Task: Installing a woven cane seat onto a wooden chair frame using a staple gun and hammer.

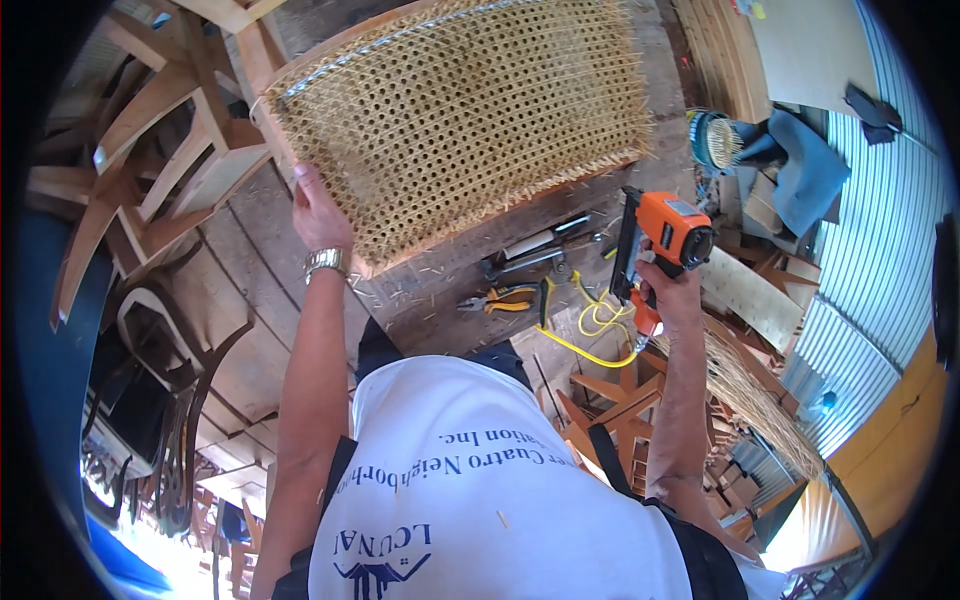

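Observation:
A woven cane panel (480, 110) lies over a wooden frame (283, 140) on the workbench, its cut strands fraying along the right and near edges. My left hand (322, 215) is closed on the frame's left side, thumb lying along the edge and the other fingers mostly hidden. In my right hand (670, 285) is an orange and black nail gun (675, 230), gripped by its handle and held up to the right of the panel. Whether a finger presses its trigger cannot be made out. A yellow air hose (590, 355) runs from the base of its handle.
Yellow-handled pliers (500, 299), a chisel-like tool (545, 240) and a hammer-like tool (540, 260) lie along the bench's near edge (420, 325) among cane scraps. Wooden chair frames (170, 150) crowd the left. Long cane strands (750, 400) and more chair parts (630, 405) are at right.

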`<control>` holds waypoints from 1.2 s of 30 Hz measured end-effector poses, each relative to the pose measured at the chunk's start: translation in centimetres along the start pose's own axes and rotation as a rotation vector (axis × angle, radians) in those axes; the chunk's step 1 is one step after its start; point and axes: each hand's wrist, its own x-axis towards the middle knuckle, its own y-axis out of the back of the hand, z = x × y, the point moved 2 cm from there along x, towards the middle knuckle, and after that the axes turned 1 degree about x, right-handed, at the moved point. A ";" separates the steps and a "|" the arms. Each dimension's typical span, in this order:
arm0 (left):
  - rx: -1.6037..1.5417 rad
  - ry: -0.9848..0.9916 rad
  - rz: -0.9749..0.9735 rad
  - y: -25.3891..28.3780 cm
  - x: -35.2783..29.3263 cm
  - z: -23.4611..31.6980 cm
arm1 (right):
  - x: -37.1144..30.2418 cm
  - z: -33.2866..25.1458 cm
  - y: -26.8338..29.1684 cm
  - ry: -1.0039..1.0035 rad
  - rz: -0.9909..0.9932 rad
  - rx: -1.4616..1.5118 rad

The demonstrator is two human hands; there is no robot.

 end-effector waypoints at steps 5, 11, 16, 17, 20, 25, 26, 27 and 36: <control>0.099 -0.011 0.045 0.1 0.2 -0.1 | -0.7 3.3 -0.4 -0.026 -0.040 0.091; 0.194 -0.016 0.037 0.2 0.2 0.5 | -2.2 6.4 -1.1 -0.118 -0.055 0.097; 0.225 -0.029 0.064 0.3 0.7 0.1 | -2.5 8.3 -1.2 -0.109 -0.076 0.110; 0.281 -0.006 0.066 0.4 0.8 0.0 | -2.5 8.3 -1.2 -0.102 -0.071 0.103; 0.325 -0.004 0.090 0.4 0.6 0.2 | -2.7 8.7 -1.1 -0.105 -0.073 0.140; 0.326 0.018 0.086 0.4 0.1 1.0 | -2.8 7.9 -1.1 -0.030 -0.104 0.133; 0.327 0.025 0.082 0.4 0.1 1.0 | -2.8 7.7 -1.2 -0.018 -0.106 0.129; 0.323 0.026 0.085 0.5 0.3 0.7 | -2.8 7.6 -1.3 -0.014 -0.108 0.127; 0.291 0.029 0.083 0.4 1.0 -0.4 | -3.8 6.6 -3.7 0.003 -0.171 0.067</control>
